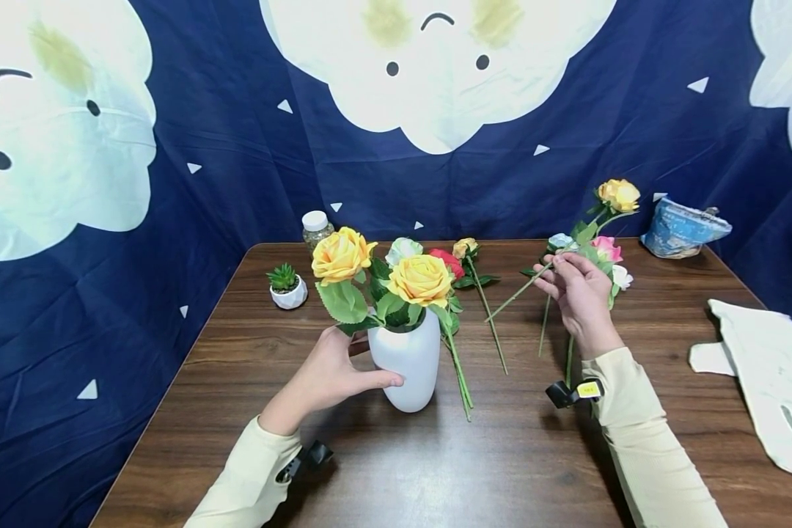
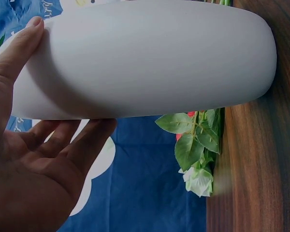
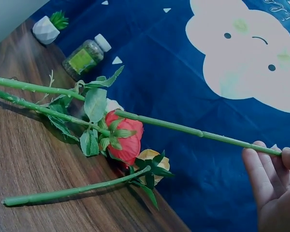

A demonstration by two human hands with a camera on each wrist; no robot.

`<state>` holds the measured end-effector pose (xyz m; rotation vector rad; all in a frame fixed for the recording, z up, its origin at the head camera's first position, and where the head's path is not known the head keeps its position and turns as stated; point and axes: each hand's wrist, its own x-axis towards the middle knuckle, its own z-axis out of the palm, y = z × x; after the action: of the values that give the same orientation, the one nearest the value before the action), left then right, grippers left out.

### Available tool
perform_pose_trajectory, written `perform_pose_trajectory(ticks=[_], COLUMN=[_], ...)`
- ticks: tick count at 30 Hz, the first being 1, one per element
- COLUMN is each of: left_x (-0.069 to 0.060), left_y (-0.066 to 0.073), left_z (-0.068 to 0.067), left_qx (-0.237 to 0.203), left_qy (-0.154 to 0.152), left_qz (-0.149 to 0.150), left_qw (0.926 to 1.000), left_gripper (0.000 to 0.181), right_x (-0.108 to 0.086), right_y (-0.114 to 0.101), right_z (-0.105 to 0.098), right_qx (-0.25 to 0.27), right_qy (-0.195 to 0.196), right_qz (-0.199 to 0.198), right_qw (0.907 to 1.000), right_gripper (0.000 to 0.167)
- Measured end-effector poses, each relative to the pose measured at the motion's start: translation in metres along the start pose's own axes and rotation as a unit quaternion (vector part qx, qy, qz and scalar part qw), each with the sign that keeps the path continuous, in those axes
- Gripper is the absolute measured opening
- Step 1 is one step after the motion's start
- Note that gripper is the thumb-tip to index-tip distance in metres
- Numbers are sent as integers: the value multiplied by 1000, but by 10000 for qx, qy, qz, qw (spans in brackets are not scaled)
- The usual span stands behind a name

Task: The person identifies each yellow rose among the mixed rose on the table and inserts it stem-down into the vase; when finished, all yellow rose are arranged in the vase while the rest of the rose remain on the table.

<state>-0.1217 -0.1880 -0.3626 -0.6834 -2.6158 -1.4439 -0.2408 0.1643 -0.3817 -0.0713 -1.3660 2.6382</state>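
Note:
My left hand (image 1: 326, 374) grips a white vase (image 1: 417, 359), thumb across its front and fingers at its far side. Two large yellow roses (image 1: 419, 279) with green leaves rise out of the vase's mouth. To the right, my right hand (image 1: 581, 293) pinches a green flower stem (image 3: 183, 128) between thumb and fingertips. Its cut end points down and left toward the vase; a yellow rose (image 1: 619, 195) shows beyond the hand, in line with the stem. Behind the vase, a red rose (image 3: 123, 137) and a small yellow-orange rose (image 1: 465, 248) lie on the table.
Pink (image 1: 607, 249) and white flowers (image 1: 622, 277) lie beyond my right hand. A potted succulent (image 1: 288, 287) and a lidded jar (image 1: 317, 229) stand at the back left. On the right are a blue bag (image 1: 683, 229) and white gloves (image 1: 765, 367) on the wooden table (image 1: 488, 469).

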Motion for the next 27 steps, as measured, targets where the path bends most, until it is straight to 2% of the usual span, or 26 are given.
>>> perform_pose_trajectory(ticks=[9, 13, 20, 27], left_x=[0, 0, 0, 0], left_y=[0, 0, 0, 0], left_z=[0, 1, 1, 0], left_qx=[-94, -92, -60, -110], left_qy=[-5, 4, 6, -14], left_qz=[-29, -61, -81, -71], left_qw=[10000, 9999, 9999, 9999], left_gripper=[82, 82, 83, 84], right_x=[-2, -3, -5, -5], right_y=[-2, -4, -6, -9], right_z=[3, 5, 9, 11], right_qx=[251, 487, 681, 857], right_qy=[352, 385, 434, 596], right_qz=[-201, -259, -494, -439], right_qw=[9989, 9977, 9955, 9936], right_gripper=[13, 9, 12, 12])
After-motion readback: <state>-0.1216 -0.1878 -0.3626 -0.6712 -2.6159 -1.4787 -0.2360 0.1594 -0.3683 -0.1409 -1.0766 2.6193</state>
